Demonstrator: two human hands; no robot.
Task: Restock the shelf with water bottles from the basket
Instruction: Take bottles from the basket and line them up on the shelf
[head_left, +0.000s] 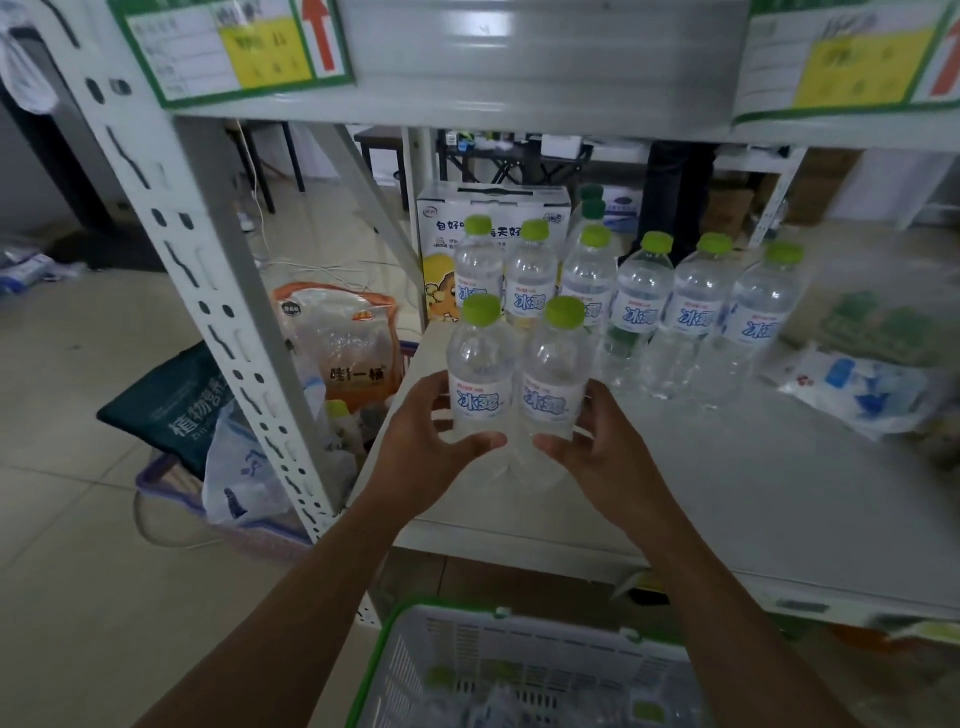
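Two held bottles (480, 384) frame centre, at shelf (753, 493) front: our left hand (421, 441) wraps one, right hand (597, 452) other. Stocked row (644, 306) stands behind. Basket (387, 639), frame bottom, we judge holds more.

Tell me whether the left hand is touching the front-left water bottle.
Touching. The head view shows the left hand curled round the front-left water bottle, with its thumb pressed across the bottle's lower body.
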